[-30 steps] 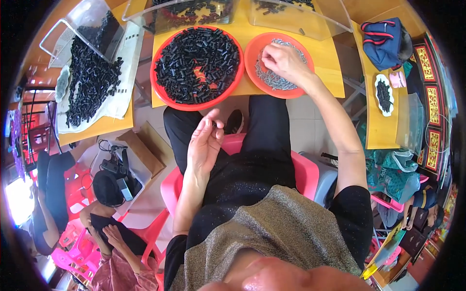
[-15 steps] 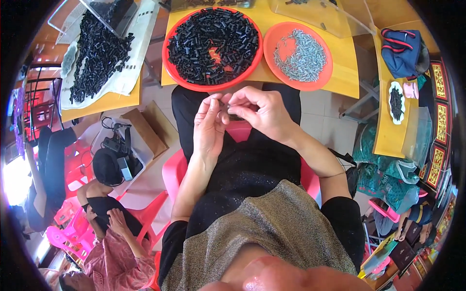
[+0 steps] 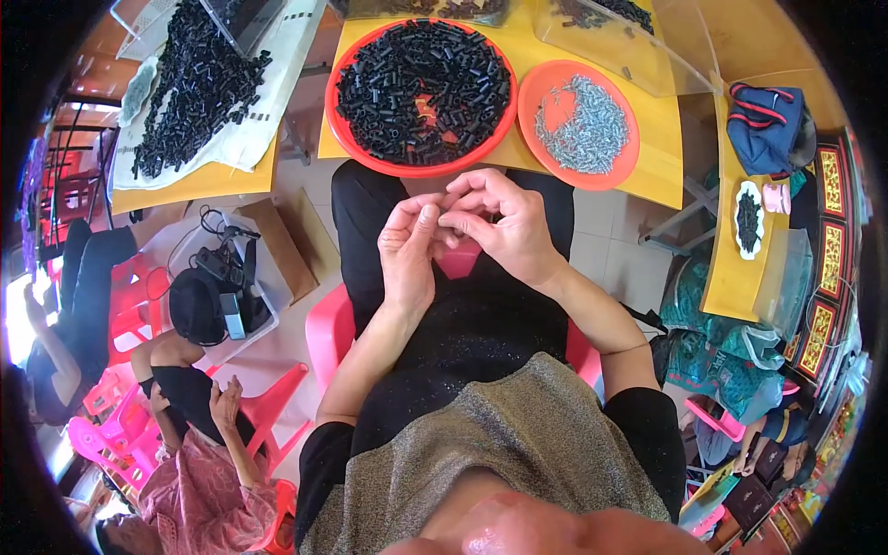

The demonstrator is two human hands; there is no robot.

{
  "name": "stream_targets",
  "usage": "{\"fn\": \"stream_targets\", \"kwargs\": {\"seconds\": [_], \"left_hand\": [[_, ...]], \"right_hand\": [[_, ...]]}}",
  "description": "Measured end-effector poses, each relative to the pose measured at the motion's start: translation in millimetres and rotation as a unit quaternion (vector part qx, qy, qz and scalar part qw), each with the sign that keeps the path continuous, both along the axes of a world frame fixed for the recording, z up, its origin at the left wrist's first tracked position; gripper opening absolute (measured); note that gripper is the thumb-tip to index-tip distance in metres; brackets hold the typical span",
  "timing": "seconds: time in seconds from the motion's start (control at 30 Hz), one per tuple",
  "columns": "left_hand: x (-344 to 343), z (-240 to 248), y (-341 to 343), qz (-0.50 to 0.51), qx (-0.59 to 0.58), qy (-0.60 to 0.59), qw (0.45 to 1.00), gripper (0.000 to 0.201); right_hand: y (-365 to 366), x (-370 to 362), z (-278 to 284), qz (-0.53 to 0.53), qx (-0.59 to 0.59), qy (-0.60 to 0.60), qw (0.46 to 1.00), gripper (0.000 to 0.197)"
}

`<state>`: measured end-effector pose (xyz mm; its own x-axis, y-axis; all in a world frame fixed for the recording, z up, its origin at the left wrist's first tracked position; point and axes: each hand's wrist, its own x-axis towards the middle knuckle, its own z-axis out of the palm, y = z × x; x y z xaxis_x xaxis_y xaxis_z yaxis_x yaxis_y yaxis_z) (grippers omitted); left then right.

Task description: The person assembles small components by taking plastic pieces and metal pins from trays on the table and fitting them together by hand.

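Above my lap, just off the table's near edge, my two hands meet at the fingertips. My left hand is closed in a pinch, thumb against the fingers. My right hand pinches from the other side with its fingers curled. What sits between the fingertips is too small and too covered to make out. Beyond the hands stands a round red tray heaped with short black tubes. To its right, an orange-red plate carries a pile of small silvery metal pieces, like screws or pins.
More black tubes lie on a white sheet at the left table. A clear plastic bin stands at the back. On the right table are a blue bag and a white dish of dark pieces. A person sits at the left.
Both hands have shifted slightly; the fingertips have come closer together. The small dark piece visible between them earlier is now mostly covered. The whole view has moved a little.
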<state>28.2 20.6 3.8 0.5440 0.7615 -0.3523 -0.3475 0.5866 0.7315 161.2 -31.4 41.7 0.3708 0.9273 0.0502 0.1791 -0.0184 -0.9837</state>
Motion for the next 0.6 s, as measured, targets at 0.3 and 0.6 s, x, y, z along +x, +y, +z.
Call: {"fn": "stream_targets", "kwargs": {"seconds": [0.3, 0.6], "left_hand": [[-7, -12, 8, -0.044, -0.183, -0.137, 0.973, 0.018], [-11, -14, 10, -0.066, -0.209, -0.164, 0.962, 0.018]], "right_hand": [[17, 24, -1, 0.060, 0.046, -0.173, 0.982, 0.013], [93, 70, -26, 0.109, 0.041, -0.443, 0.889, 0.008]]}}
